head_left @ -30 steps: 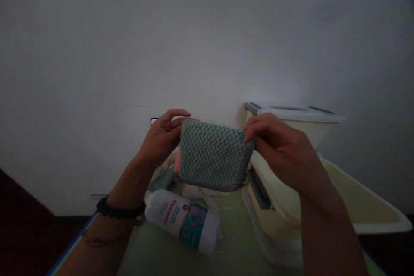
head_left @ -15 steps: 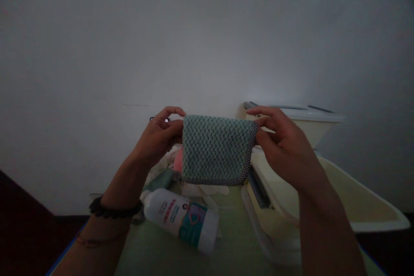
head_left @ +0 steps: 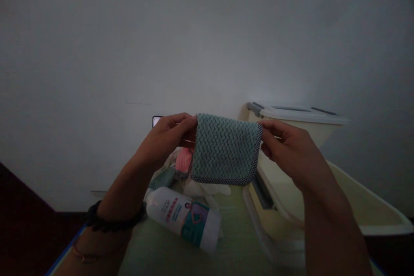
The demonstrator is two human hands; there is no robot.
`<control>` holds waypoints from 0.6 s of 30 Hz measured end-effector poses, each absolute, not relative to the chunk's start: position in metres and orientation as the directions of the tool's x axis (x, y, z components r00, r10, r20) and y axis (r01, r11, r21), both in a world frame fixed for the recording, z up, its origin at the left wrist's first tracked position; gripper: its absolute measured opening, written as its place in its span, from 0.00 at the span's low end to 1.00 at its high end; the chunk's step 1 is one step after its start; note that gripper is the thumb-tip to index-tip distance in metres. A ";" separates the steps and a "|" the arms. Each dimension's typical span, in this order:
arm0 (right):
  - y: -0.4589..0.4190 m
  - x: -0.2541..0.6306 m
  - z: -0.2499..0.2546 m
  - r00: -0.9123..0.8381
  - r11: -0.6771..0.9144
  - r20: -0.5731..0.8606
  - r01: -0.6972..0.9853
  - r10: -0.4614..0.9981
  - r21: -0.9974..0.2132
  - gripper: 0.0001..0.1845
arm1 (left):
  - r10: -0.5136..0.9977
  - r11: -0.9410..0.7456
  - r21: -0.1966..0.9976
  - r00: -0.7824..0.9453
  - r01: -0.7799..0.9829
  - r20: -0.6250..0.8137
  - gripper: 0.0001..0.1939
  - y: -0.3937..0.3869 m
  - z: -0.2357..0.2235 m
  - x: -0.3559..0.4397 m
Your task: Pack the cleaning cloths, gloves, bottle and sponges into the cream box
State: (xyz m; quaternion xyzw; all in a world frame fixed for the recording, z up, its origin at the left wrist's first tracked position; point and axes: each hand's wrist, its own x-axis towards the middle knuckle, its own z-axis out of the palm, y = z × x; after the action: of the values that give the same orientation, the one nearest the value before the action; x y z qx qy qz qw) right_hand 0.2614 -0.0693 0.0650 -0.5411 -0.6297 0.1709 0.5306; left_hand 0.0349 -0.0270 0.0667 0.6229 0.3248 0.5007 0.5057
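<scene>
A folded green cleaning cloth point(head_left: 226, 151) with a black-and-white checked edge hangs in the air between my two hands. My left hand point(head_left: 171, 136) pinches its upper left corner between thumb and fingers. At the upper right corner, my right hand point(head_left: 284, 144) grips the cloth the same way. Below it a white bottle point(head_left: 184, 217) with a teal and purple label lies on its side. Behind my left hand are a pink cloth point(head_left: 183, 161) and another green cloth point(head_left: 163, 178), both partly covered.
On the right stands an open cream storage bin point(head_left: 355, 198), with a lidded bin point(head_left: 300, 116) behind it against the wall. A phone point(head_left: 156, 120) shows past my left hand. The green table top point(head_left: 236, 233) lies under everything.
Both hands have shifted slightly right with the cloth. The raised fingers of both hands have come down onto its corners. More of the pink cloth shows.
</scene>
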 end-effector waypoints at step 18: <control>-0.078 0.245 0.070 0.205 0.354 0.503 0.495 0.840 -0.794 0.13 | 0.930 -0.100 0.961 0.320 -0.257 0.182 0.08 0.000 0.046 0.034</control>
State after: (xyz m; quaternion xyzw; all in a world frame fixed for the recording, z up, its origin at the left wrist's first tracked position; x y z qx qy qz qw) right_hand 0.2447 -0.0775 0.0700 -0.5463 -0.6107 0.1563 0.5515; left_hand 0.0339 -0.0004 0.0462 0.5506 0.3054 0.4969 0.5972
